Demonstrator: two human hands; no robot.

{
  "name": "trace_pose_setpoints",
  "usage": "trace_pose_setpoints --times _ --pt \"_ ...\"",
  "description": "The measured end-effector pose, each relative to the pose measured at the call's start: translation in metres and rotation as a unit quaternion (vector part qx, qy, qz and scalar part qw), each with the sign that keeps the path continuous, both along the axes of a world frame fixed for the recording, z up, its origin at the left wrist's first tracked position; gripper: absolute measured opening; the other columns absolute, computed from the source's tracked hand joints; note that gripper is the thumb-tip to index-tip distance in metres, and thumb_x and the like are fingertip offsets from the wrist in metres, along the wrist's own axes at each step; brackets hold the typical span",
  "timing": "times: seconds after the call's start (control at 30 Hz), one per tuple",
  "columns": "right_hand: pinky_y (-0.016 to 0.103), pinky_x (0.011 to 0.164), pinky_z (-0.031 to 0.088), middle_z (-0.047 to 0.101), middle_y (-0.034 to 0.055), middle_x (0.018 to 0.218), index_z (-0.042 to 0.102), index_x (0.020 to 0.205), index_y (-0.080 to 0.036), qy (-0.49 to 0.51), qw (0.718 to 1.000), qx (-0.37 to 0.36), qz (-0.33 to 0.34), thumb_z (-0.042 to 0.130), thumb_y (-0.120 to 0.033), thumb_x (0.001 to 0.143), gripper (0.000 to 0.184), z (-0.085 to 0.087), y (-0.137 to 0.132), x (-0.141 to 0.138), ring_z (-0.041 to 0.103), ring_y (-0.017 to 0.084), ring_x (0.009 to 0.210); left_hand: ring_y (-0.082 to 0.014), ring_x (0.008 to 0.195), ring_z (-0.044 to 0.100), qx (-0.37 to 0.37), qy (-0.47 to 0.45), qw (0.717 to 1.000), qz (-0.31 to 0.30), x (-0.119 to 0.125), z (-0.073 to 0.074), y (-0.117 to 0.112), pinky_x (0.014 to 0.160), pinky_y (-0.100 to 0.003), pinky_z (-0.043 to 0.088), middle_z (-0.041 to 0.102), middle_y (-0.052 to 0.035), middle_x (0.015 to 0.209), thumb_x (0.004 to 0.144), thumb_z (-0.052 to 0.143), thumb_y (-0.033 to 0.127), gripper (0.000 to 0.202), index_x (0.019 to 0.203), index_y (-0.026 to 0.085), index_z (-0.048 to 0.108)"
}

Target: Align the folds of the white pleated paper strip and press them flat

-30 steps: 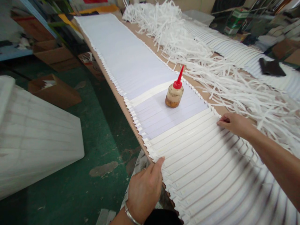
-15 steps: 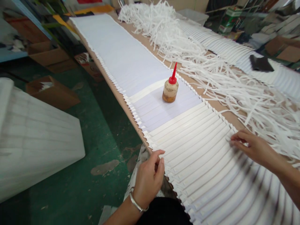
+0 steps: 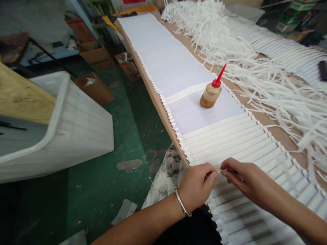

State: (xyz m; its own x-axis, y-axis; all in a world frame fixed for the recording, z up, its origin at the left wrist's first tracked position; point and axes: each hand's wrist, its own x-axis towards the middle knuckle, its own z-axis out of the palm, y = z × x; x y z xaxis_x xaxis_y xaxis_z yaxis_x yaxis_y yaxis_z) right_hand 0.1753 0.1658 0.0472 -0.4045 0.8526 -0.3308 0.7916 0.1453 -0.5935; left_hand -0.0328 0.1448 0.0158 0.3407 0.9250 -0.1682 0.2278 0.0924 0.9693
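A long row of overlapping white paper pieces (image 3: 230,136) runs along the near edge of a brown table (image 3: 158,102). My left hand (image 3: 198,185), with a metal bangle at the wrist, and my right hand (image 3: 242,177) meet at the row's near edge. Both pinch with fingertips together on the edge of a white piece; what exactly sits between the fingers is hard to see. A small glue bottle (image 3: 211,93) with a red pointed nozzle stands upright on the paper row, farther along the table.
A tangled heap of white paper strips (image 3: 255,68) covers the middle of the table, with another row of white pieces (image 3: 281,47) beyond it. A white plastic tub (image 3: 71,129) and cardboard boxes (image 3: 95,88) stand on the green floor at left.
My right hand has come from the far edge of the row across to the near edge beside my left hand. Both hands went from touching flat to pinching. The view swung left.
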Motion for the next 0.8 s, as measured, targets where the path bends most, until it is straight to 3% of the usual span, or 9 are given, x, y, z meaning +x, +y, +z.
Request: trace_pose_setpoints --times 0.13,0.37,0.5,0.67,0.8 --pt "0.029 0.061 0.045 0.073 0.0025 0.074 0.068 0.087 -0.026 -0.004 1.0 0.008 -0.029 0.052 -0.054 0.099 0.035 -0.01 0.021 -0.006 0.066 0.019 0.065 -0.0131 0.059 0.057 -0.06 -0.034 0.994 0.082 -0.013 -0.016 0.003 0.06 -0.025 0.04 0.063 0.0025 0.064 0.095 0.057 0.03 0.021 0.079 0.02 0.065" --pt "0.03 0.062 0.045 0.073 0.0025 0.071 0.068 0.081 -0.025 -0.004 0.999 0.023 -0.037 0.054 -0.055 0.094 0.036 -0.021 0.059 -0.042 0.066 0.019 0.064 -0.013 0.061 0.056 -0.05 0.007 0.984 0.171 -0.029 -0.037 0.026 0.059 -0.024 0.04 0.059 0.0034 0.064 0.094 0.062 0.036 0.023 0.078 0.02 0.06" --pt "0.031 0.058 0.041 0.073 0.0032 0.069 0.067 0.079 -0.025 -0.054 0.996 0.063 -0.028 0.055 -0.051 0.093 0.032 -0.027 0.075 -0.058 0.066 0.021 0.062 -0.0134 0.065 0.059 -0.027 0.047 0.981 0.187 -0.044 -0.041 0.035 0.061 -0.023 0.041 0.062 0.0024 0.067 0.099 0.056 0.031 0.02 0.085 0.019 0.064" --pt "0.033 0.061 0.041 0.076 0.0043 0.073 0.068 0.08 -0.026 -0.127 0.987 0.093 -0.021 0.056 -0.048 0.093 0.029 -0.035 0.083 -0.062 0.07 0.024 0.067 -0.014 0.069 0.062 0.012 0.109 0.977 0.184 -0.058 -0.045 0.029 0.063 -0.024 0.043 0.066 0.0015 0.073 0.101 0.055 0.027 0.016 0.094 0.019 0.067" --pt "0.034 0.064 0.042 0.077 0.0049 0.076 0.068 0.08 -0.026 -0.146 0.985 0.093 -0.019 0.055 -0.049 0.093 0.029 -0.035 0.086 -0.061 0.072 0.026 0.071 -0.019 0.09 0.071 0.06 0.143 0.977 0.144 -0.061 -0.043 0.019 0.08 -0.029 0.051 0.077 -0.0047 0.098 0.103 0.052 0.026 0.021 0.109 0.02 0.071"
